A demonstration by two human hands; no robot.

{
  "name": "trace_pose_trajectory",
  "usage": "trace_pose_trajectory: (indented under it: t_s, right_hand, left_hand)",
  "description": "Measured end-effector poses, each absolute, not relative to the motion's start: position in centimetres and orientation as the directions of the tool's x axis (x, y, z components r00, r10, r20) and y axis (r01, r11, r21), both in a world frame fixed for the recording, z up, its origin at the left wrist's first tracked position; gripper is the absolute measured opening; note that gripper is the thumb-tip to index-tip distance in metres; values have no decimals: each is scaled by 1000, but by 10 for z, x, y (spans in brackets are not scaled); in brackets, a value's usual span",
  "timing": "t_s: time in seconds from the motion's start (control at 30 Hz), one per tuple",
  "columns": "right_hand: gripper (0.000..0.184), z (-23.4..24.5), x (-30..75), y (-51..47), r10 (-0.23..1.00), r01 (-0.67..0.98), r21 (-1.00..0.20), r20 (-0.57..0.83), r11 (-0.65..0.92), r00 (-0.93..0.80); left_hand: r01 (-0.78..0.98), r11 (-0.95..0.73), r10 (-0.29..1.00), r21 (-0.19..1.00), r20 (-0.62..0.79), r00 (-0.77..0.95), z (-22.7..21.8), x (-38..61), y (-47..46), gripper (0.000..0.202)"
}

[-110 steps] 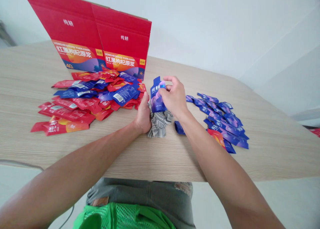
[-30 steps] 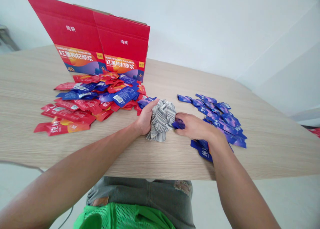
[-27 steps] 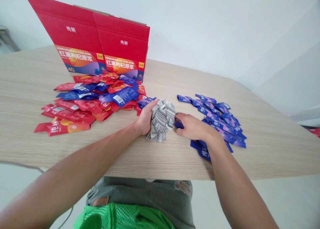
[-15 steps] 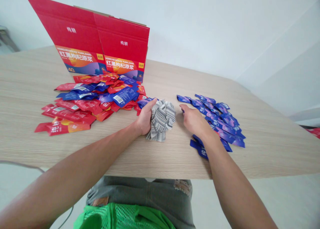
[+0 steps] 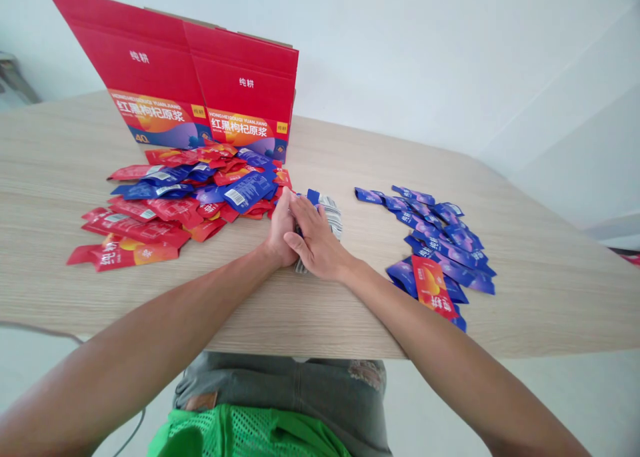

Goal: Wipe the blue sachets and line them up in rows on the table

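My left hand is closed round a grey-and-white striped cloth, which is bunched up just above the table. Over it lies my right hand, its fingers stretched out flat and its thumb apart, covering most of the cloth and part of the left hand. The dark blue end of a sachet sticks out above the right fingers; its remainder is hidden beneath them. Left of the hands is a heap of red and blue sachets.
Behind the heap stands an opened red cardboard box. To the right, blue sachets lie in overlapping rows, with one red sachet on top near the right forearm. The wooden table ends just in front of my body.
My right hand has moved left from beside the right-hand sachets onto the cloth and left hand. The red sachet on the right now shows beside the shifted forearm.
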State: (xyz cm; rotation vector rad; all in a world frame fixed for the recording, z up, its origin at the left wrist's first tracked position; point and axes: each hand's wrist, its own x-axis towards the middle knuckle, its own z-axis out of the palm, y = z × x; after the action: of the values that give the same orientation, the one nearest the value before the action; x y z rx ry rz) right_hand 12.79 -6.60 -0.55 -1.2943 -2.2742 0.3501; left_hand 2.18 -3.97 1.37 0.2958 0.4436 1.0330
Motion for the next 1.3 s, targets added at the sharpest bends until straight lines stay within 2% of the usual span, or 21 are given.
trace_pose_trajectory:
  t_s: [0.2,0.5,0.9,0.97,1.17,1.3]
  right_hand:
    - [84,-9,125,-48,917,800,-467,310,377,-251]
    - [86,-7,130,-39,942,863,-444,320,241,-99]
    - [88,-7,133,-43,927,839,-477,367,261,-80]
    - [88,-6,137,-40,917,856,-455,396,245,-53]
    - [76,-8,155,-30,871,880,-424,491,211,28]
    - [73,-18,155,-28,806,847,-456,589,273,57]
  left_hand:
    - [-763,494,861,417,-113,496,11,27,-40,66]
    - [-707,567,796,423,-60,602,9,32,-42,70]
    - [-701,566,800,434,-86,594,17,33,-49,70]
    - [-694,573,794,436,-84,603,17,33,-50,67]
    - [-667,590,757,455,-22,654,14,33,-55,62]
    - [-681,570,754,461,36,656,10,34,-57,58]
